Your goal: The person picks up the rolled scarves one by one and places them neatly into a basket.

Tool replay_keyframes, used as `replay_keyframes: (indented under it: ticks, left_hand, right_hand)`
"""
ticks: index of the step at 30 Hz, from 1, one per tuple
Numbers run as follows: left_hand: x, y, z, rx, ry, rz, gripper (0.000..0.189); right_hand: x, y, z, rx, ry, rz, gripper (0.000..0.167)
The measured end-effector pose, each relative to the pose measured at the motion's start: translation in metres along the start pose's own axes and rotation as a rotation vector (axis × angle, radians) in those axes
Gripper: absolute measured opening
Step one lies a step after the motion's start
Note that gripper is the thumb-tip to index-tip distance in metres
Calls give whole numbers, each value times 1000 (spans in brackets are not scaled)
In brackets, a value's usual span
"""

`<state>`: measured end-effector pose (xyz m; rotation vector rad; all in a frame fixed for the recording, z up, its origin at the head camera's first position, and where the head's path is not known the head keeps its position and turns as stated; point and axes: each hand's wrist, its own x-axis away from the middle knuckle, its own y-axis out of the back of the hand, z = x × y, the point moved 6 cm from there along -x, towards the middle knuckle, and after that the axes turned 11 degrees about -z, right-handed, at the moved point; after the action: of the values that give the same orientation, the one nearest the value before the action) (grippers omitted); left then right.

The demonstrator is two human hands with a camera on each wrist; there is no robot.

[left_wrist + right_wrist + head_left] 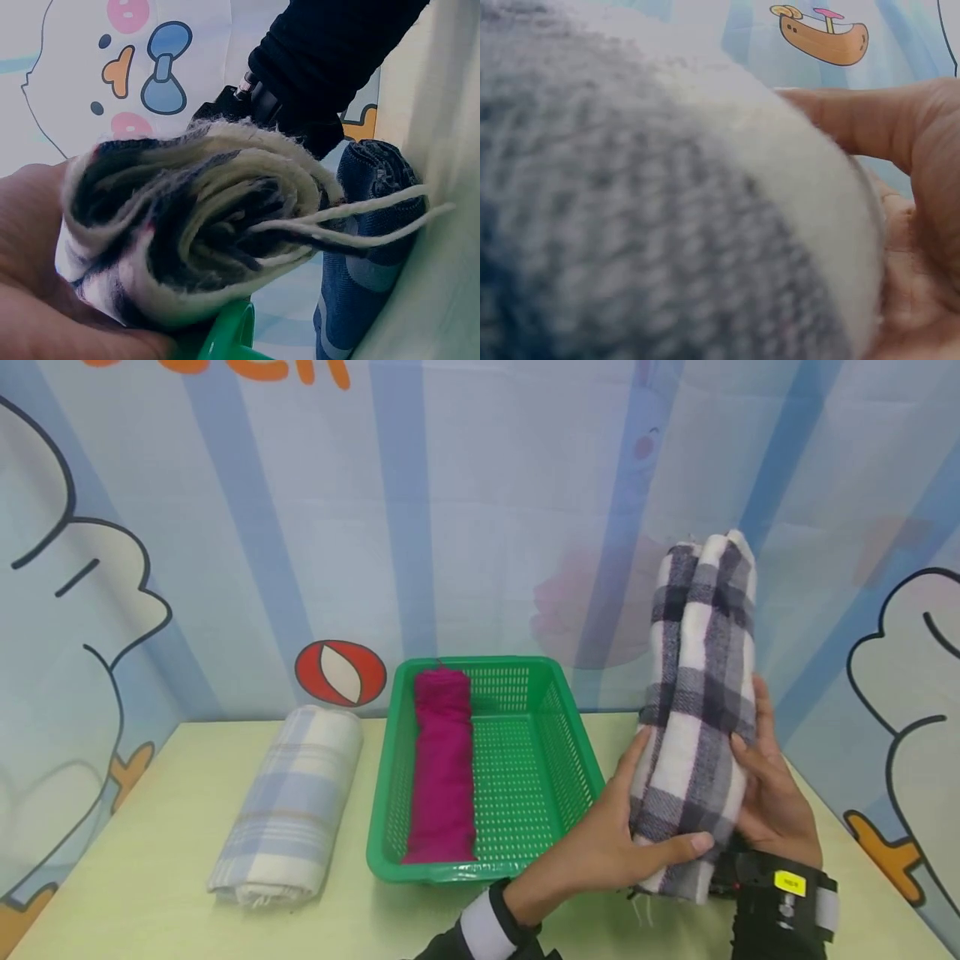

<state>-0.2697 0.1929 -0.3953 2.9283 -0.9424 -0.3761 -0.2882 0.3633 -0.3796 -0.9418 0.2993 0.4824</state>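
Observation:
A rolled black-and-white plaid scarf (697, 710) with fringed ends is held up above the right side of the table. My left hand (600, 843) grips its lower left side, thumb across the front. From the right, my right hand (780, 802) holds it with the thumb on its front face. The left wrist view shows the roll's coiled end (225, 217) with loose white threads. Beneath the scarf in that view lies a dark blue rolled cloth (367, 225), hidden in the head view. Woven fabric (652, 210) fills most of the right wrist view, beside the right hand (922, 172).
A green plastic basket (381, 810) stands at the table's middle, with a magenta rolled cloth (444, 768) along its left side. Left of it lies a light blue-and-white plaid roll (292, 802). A cartoon-printed curtain (487, 527) rises behind the table (187, 793).

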Motion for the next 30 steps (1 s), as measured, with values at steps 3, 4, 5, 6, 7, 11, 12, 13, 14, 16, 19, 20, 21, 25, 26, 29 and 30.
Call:
replay_keyframes:
  ticks: [3, 4, 5, 6, 7, 11, 12, 13, 14, 16, 19, 20, 21, 25, 26, 29, 30]
  left_hand:
    - [1, 2, -1, -38, -29, -28, 98]
    - [1, 3, -2, -59, -43, -42, 99]
    - [2, 4, -4, -82, -61, -54, 100]
    - [2, 5, -5, -110, -80, -68, 100]
    - [3, 7, -7, -133, -98, -78, 99]
    - [4, 11, -14, -188, -135, -83, 100]
    - [5, 12, -14, -193, -134, -77, 100]
    - [5, 13, -15, -192, -129, -69, 100]
    - [6, 14, -16, -187, -120, -58, 100]
    - [7, 16, -16, -189, -103, -41, 98]
    - [10, 19, -17, -187, -101, -16, 96]
    - [10, 20, -18, -189, -103, -13, 95]
    - [11, 21, -18, -194, -107, -12, 94]
    - [11, 24, -20, -186, -114, -4, 92]
    - [11, 25, -20, -185, -114, -4, 92]
    - [10, 26, -21, -191, -125, -3, 91]
    - [10, 27, -21, -196, -134, -3, 90]
  right_hand:
    - [0, -2, -1, 30, 13, 4, 75]
    - [0, -2, -2, 36, 15, 6, 75]
    - [0, -3, -2, 38, 17, 6, 76]
    - [0, -3, -2, 37, 20, 10, 76]
    - [-1, -4, -2, 32, 20, 13, 76]
    - [-3, -7, -3, -6, 22, 38, 76]
    - [-3, -8, -4, -12, 25, 43, 76]
    - [-4, -8, -4, -16, 31, 45, 76]
    - [-5, -9, -4, -10, 43, 44, 76]
    - [-7, -9, -4, 13, 71, 24, 76]
    - [-10, -9, -3, 76, 120, -22, 76]
    - [-11, -8, -4, 97, 132, -40, 76]
    - [-12, -8, -4, 110, 139, -51, 75]
    - [-16, -8, -3, 167, 166, -84, 73]
    - [-16, -8, -3, 190, 176, -101, 72]
    - [-19, -6, -2, 258, 201, -165, 70]
    - [-20, -6, -2, 310, 214, -204, 69]
